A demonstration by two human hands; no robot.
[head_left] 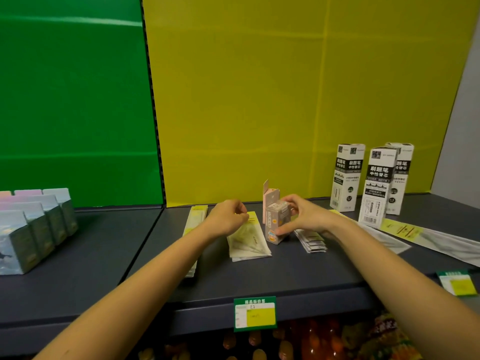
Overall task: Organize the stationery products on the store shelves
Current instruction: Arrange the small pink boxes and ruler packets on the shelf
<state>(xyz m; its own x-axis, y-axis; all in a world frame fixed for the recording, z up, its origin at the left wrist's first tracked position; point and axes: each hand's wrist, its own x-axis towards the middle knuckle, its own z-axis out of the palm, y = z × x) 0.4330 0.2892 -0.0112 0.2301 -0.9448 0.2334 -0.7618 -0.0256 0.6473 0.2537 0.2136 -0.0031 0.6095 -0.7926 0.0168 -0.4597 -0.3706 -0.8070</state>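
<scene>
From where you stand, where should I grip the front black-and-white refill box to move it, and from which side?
Grip the front refill box around its narrow mid-body, thumb and fingers on the two side faces, coming from the front. It stands upright and tall, so a low-to-middle hold should limit tipping. Two similar boxes stand close behind, leaving the front side free.

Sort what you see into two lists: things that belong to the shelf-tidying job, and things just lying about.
Job: small box in right hand; left hand; flat packets; tall white boxes.
Lying about: price tag; snacks below.
</scene>
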